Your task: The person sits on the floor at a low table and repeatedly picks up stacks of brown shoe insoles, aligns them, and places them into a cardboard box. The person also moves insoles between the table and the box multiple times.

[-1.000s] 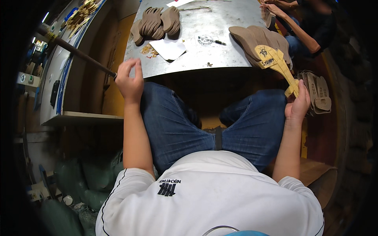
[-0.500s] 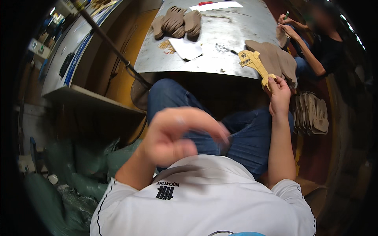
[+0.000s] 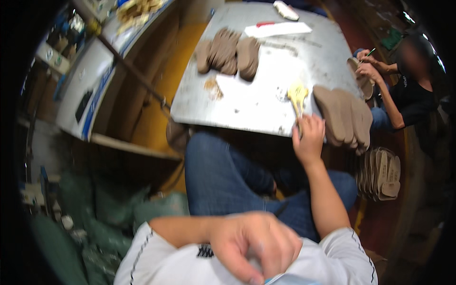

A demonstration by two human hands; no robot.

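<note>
My right hand [image 3: 310, 136] is at the table's front edge, fingers closed on the narrow end of a yellow cut-out pattern piece [image 3: 298, 92]. The wide end of that piece lies over the metal tabletop. Close by on the right, brown sole-shaped pieces [image 3: 338, 114] lie overlapping at the table corner. My left hand [image 3: 256, 244] is in front of my white shirt with its fingers curled. Its thumb tip meets the edge of a light-blue thing [image 3: 297, 280] at the bottom of the picture. What the curled fingers hold, if anything, is hidden.
More brown sole pieces [image 3: 224, 51] are piled on the metal table [image 3: 280, 54], near a white strip [image 3: 280, 29] with something red. A co-worker [image 3: 392, 95] sits at the right, holding a pen and a sole piece. Lighter soles [image 3: 380, 173] stand below. A bench [image 3: 76, 99] is at left.
My left hand has drawn back to my chest, near the light-blue thing. My right hand has moved the yellow pattern piece leftward and turned it more upright in the picture. The view has shifted.
</note>
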